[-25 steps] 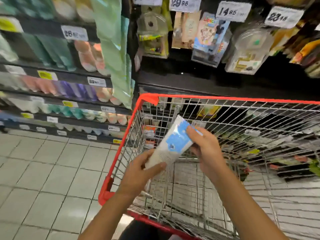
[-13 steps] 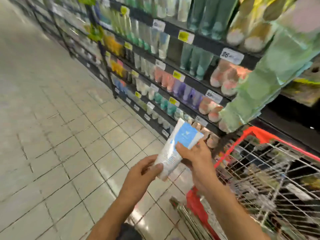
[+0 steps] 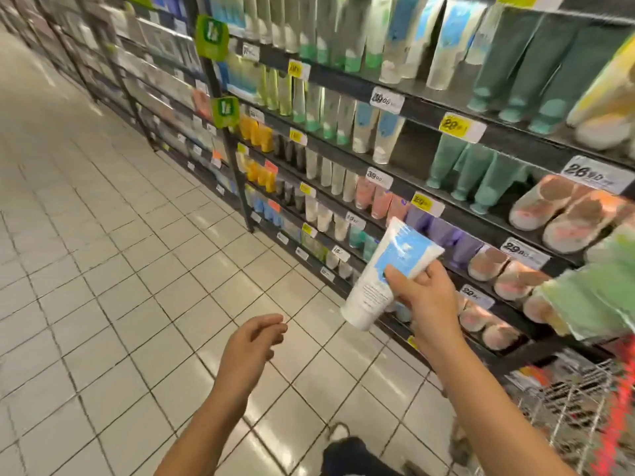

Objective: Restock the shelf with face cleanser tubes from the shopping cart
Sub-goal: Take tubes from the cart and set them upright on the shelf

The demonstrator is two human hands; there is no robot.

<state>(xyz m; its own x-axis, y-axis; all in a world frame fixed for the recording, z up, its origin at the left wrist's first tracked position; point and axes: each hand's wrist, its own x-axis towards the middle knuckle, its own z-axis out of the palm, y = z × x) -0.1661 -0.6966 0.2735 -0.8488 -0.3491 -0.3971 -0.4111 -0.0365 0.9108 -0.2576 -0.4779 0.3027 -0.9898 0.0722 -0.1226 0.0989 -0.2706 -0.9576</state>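
The face cleanser tube — white with a blue panel — is held up in front of the shelf, tilted so its cap end points down toward the floor and its crimped end leans up toward the stocked rows. The right hand has it pinched around the blue upper part, thumb across the front and fingers closed behind. The left hand hangs lower and farther out from the shelf, well apart from the tube, fingers loosely curled and holding nothing. The shopping cart shows only as a wire corner below the shelf's near end. The step in hand appears to be the carry from cart to shelf — the tube is not yet placed. Next, the person likely needs to find the matching blue-and-white row, turn the tube cap-down, and slide it into a gap without knocking its neighbours.
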